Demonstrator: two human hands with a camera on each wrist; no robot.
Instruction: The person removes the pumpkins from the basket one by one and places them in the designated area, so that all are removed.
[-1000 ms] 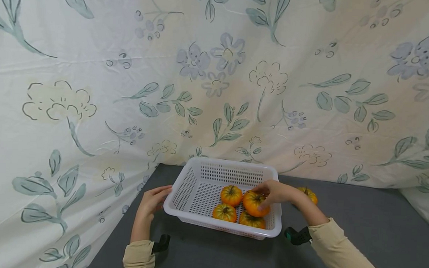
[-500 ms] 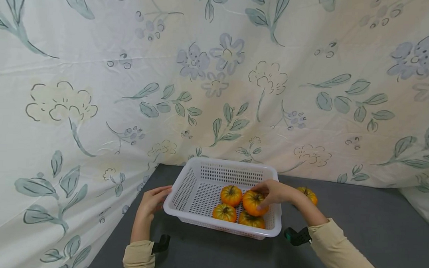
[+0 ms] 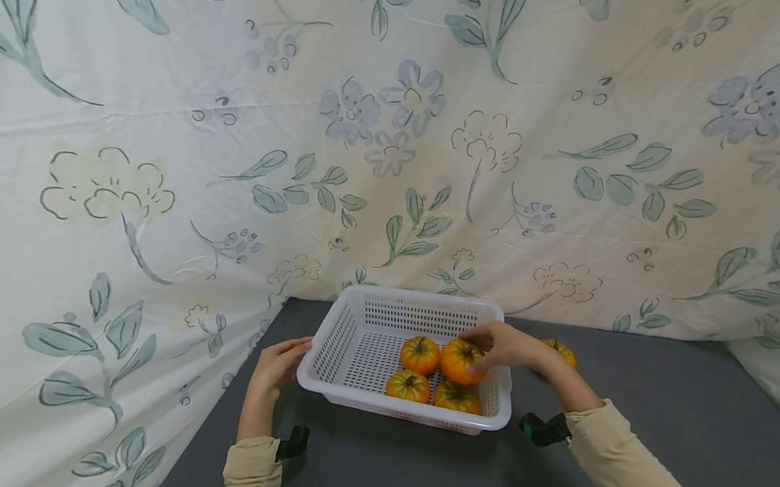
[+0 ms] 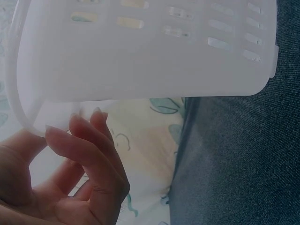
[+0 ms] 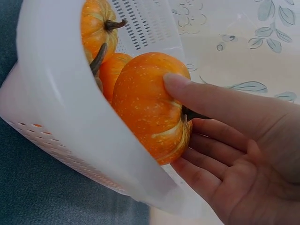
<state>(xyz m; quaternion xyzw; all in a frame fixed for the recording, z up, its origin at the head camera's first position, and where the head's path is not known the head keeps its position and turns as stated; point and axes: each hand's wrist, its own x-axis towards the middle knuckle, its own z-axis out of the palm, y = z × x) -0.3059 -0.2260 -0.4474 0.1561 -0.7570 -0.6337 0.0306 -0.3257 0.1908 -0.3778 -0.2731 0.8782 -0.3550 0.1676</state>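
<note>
My right hand (image 3: 499, 346) holds a small orange pumpkin (image 5: 147, 105) at the right end of a white plastic basket (image 3: 341, 387). Its thumb lies on one side of the pumpkin and the fingers curl round the other, with the dark stem between them. Beneath and left of it in the head view are more small pumpkins, one at the back (image 3: 420, 354), one at the front (image 3: 408, 386) and one partly covered (image 3: 456, 397). My left hand (image 3: 276, 366) grips the basket's left rim, fingers bent at its edge in the left wrist view (image 4: 89, 164).
Another small pumpkin (image 3: 563, 353) sits on the dark tabletop (image 3: 651, 400) right of the basket, partly behind my right forearm. A floral cloth (image 3: 393, 164) hangs behind the table and along its left side.
My right hand has risen slightly with the pumpkin, which shows more of its side and less of its top. The left hand and the basket stay where they were.
</note>
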